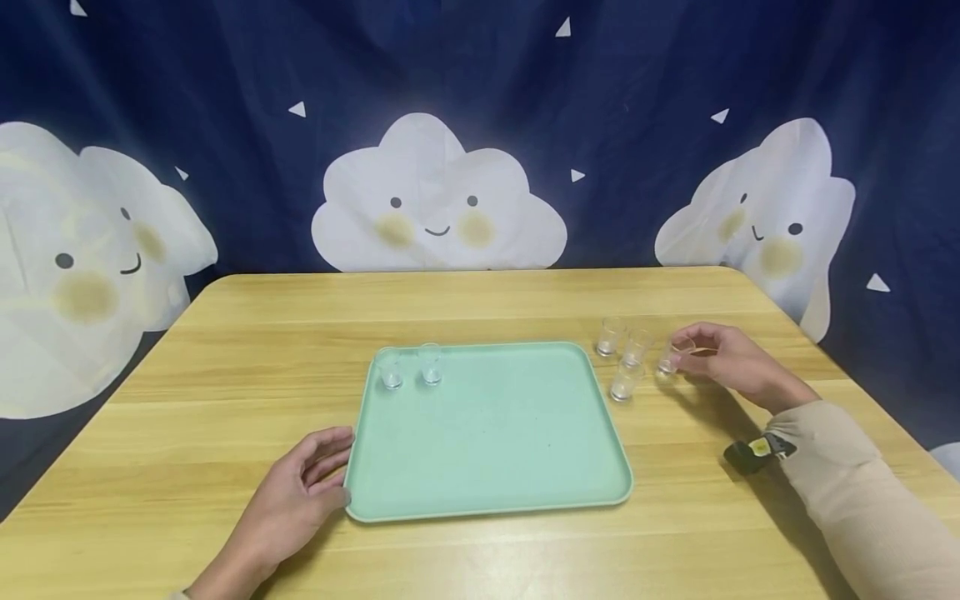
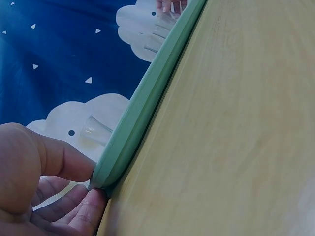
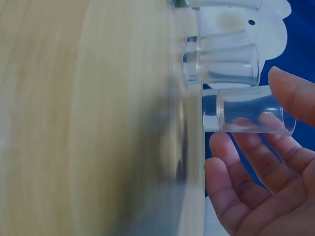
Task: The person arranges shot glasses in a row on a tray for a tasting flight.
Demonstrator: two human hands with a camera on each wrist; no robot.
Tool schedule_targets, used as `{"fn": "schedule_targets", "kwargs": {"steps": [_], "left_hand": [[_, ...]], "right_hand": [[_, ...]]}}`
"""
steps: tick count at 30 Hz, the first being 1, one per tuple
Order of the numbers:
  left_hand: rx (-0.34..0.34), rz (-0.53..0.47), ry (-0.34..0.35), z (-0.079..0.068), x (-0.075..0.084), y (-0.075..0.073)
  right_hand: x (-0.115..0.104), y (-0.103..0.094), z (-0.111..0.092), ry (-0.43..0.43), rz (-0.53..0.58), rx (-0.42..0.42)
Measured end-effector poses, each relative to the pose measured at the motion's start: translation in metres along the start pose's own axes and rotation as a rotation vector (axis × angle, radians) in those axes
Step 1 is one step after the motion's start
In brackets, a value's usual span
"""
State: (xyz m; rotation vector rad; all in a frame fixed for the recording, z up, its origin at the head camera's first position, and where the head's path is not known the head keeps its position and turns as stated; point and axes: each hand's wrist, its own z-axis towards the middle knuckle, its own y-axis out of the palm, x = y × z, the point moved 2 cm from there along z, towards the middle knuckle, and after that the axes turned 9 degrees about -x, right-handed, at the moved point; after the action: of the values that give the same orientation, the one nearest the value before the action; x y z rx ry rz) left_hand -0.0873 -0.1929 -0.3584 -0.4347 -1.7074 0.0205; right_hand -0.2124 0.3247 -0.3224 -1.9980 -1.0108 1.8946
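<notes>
Between its thumb and fingers my right hand (image 1: 731,362) holds a small clear shot glass (image 3: 241,109) upright at the right side of the table. Whether its base touches the tabletop I cannot tell. Three more shot glasses (image 1: 624,383) stand in a cluster just left of that hand. A pale green tray (image 1: 487,442) lies flat in the middle, with two shot glasses (image 1: 431,367) upright near its far left corner. My left hand (image 1: 292,492) rests against the tray's near left corner, its thumb and fingertips touching the edge with fingers relaxed.
The tray lies on a light wooden table (image 1: 187,433) with rounded far corners. Behind it hangs a dark blue curtain (image 1: 247,167) printed with white clouds. A dark strap with a buckle (image 1: 757,450) is at the right sleeve cuff.
</notes>
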Motion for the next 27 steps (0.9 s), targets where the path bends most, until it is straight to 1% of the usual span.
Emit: {"fn": "schedule_targets", "kwargs": {"steps": [6, 9, 14, 17, 24, 27], "left_hand": [[-0.004, -0.001, 0.003, 0.000, 0.000, 0.000], [-0.002, -0.003, 0.004, 0.000, 0.001, 0.000], [0.002, 0.004, 0.012, -0.001, 0.001, 0.000], [0.001, 0.003, 0.010, -0.002, 0.001, 0.000], [0.004, 0.007, 0.002, -0.001, 0.000, 0.001], [0.007, 0.006, -0.001, -0.001, 0.001, 0.001]], "right_hand": [[-0.009, 0.001, -0.004, 0.027, -0.046, 0.053], [-0.013, 0.002, -0.004, 0.006, -0.060, 0.102], [-0.017, 0.002, -0.004, -0.081, -0.067, 0.215], [-0.018, 0.004, -0.004, -0.136, -0.049, 0.291], [-0.026, 0.009, -0.001, -0.320, -0.039, 0.521], [-0.030, 0.010, 0.000, -0.372, -0.007, 0.570]]}}
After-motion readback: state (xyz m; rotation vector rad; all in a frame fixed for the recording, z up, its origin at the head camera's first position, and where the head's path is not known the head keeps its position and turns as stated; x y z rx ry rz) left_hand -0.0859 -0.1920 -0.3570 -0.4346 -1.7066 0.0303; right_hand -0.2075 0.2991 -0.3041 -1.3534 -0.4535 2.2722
